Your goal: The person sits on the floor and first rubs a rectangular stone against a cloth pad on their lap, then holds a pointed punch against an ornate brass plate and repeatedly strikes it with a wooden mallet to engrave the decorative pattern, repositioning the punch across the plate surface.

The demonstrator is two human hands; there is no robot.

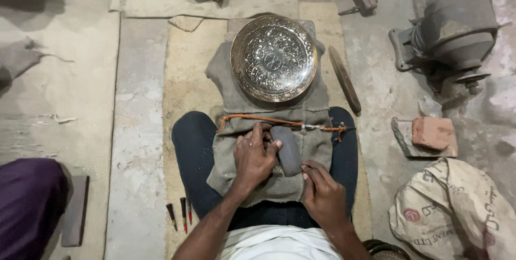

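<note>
**Stone in both hands, chased bowl waiting**

Now, far off to the left of the grip, three small red-tipped steel punches (181, 214) lie untouched on the tan sackcloth mat (185, 72). In comes the left hand (252, 158), fingers curled around the upper end of a dark grey oblong sharpening stone (286, 150), thumb pressed on its near edge. That stone rests on the grey-green cloth pad (269, 184) across the person's lap, just below an orange cord (258, 120). The right hand (323, 195) pinches the stone's lower end, fingertips closed; whether a small tool sits between them, I cannot tell. Beyond the grip, the round silver-coloured engraved metal bowl (274, 58) looks fully patterned, so the chasing seems done. Right of it lies a dark wooden stick (344, 79), and further right a grey bench motor (451, 31).
</note>
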